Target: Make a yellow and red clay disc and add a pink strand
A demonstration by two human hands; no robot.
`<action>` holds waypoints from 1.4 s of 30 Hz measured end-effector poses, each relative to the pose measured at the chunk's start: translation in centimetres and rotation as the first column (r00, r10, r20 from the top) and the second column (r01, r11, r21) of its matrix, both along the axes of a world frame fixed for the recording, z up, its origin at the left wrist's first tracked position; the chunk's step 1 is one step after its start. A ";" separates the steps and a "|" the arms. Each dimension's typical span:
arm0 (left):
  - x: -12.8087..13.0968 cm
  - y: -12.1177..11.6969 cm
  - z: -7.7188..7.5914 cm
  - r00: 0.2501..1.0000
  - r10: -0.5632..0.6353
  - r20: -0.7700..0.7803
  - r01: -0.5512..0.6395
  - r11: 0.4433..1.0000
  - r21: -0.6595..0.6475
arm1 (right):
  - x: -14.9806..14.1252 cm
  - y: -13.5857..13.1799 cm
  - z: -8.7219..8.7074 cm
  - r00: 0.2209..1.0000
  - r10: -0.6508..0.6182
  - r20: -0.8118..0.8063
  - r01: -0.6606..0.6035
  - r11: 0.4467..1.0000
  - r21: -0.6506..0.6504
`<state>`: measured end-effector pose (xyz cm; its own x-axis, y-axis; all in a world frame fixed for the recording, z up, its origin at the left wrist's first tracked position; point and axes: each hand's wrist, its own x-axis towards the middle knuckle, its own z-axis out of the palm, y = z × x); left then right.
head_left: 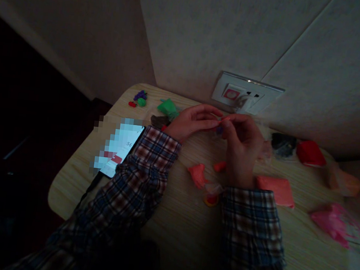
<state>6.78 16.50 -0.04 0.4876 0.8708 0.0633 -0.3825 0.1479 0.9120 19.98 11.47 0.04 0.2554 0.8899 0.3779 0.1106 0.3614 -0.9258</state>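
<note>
My left hand (194, 123) and my right hand (243, 144) meet above the far side of the wooden table (170, 220). Their fingertips pinch a small orange piece of modelling clay (224, 119) between them; its shape is mostly hidden. Just below the fingers shows a small purple thing (220, 130), too dim to name. Under my right wrist lies an orange lump (219, 166). Closer to me are a torn-open coral clay packet (197, 174) and a small yellow-rimmed round thing (210, 199) with a red middle.
A lit phone (122, 150) with a cable lies by my left sleeve. Small purple, green and red clay pieces (141, 97) sit at the far left corner. Right of my hand lie black (283, 145), red (311, 153), coral (276, 190) and pink (331, 222) packets. A wall socket (246, 94) is behind.
</note>
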 end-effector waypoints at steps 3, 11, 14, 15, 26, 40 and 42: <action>0.0 0.0 0.0 1.000 0.006 -0.027 -0.006 1.000 0.011 | 0.0 0.1 -0.2 1.000 -0.009 0.012 0.009 1.000 0.013; -0.1 0.0 -0.2 0.999 -0.030 -0.044 0.032 0.999 0.044 | 0.1 0.0 0.0 0.999 -0.027 0.032 0.026 0.999 0.019; -0.1 0.0 -0.2 0.999 -0.035 -0.031 0.036 0.999 0.040 | 0.0 0.0 0.1 1.000 -0.007 0.008 0.007 1.000 0.019; -0.1 0.1 -0.3 0.999 -0.032 -0.021 0.033 0.999 0.038 | 0.0 0.0 0.1 1.000 -0.001 0.001 0.001 1.000 0.014; -0.1 0.0 0.3 1.000 0.007 -0.006 -0.008 0.998 -0.060 | -0.1 -0.2 0.4 0.999 -0.040 -0.007 0.039 0.999 -0.030; -0.1 -0.4 0.8 0.997 0.080 0.004 -0.079 0.992 -0.099 | 0.1 -0.2 0.2 0.998 -0.067 0.022 0.066 0.998 0.014; -0.2 -0.4 0.9 0.995 0.101 0.016 -0.099 0.990 -0.099 | 0.1 -0.2 0.2 0.997 -0.071 0.022 0.071 0.997 0.020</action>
<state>6.54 16.12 0.87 0.3975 0.9175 -0.0150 -0.4190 0.1960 0.8866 20.05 11.28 0.22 0.3088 0.8624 0.4010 0.1575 0.3695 -0.9158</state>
